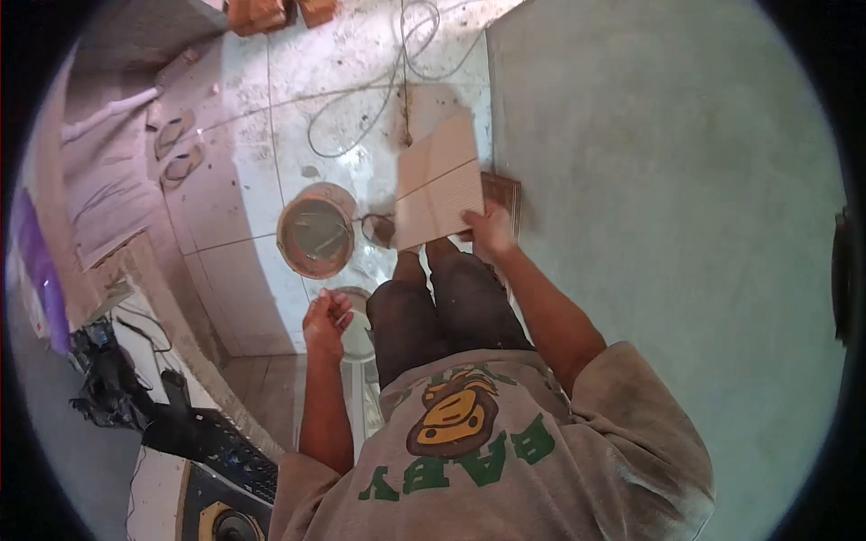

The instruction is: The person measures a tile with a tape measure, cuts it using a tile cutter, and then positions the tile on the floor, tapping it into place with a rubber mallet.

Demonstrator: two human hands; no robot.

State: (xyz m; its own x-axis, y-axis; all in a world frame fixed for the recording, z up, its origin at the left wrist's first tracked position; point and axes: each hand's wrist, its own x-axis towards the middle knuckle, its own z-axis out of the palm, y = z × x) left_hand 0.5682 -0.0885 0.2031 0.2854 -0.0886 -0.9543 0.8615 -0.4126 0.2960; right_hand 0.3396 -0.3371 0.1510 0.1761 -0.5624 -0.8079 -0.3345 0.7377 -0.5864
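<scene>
A flat beige tile [440, 185] with fine ridges and a dark line across it is in my right hand [492, 230], thumb on top at its lower right corner. My left hand [327, 323] holds nothing, its fingers apart and slightly curled. Just beyond that hand stands an orange-brown bucket [316, 231] with greyish liquid inside. A pale round container [356, 326] shows partly behind my left hand. Between the bucket and the tile sits a small dark object [379, 230] that I cannot make out.
A loose cable [354, 151] loops over the stained tiled floor [230, 212]. Sandals [182, 165] lie at the left. Orange blocks [259, 13] are at the top. A grey wall [667, 180] rises on the right; a keyboard [236, 455] and speaker [230, 523] are lower left.
</scene>
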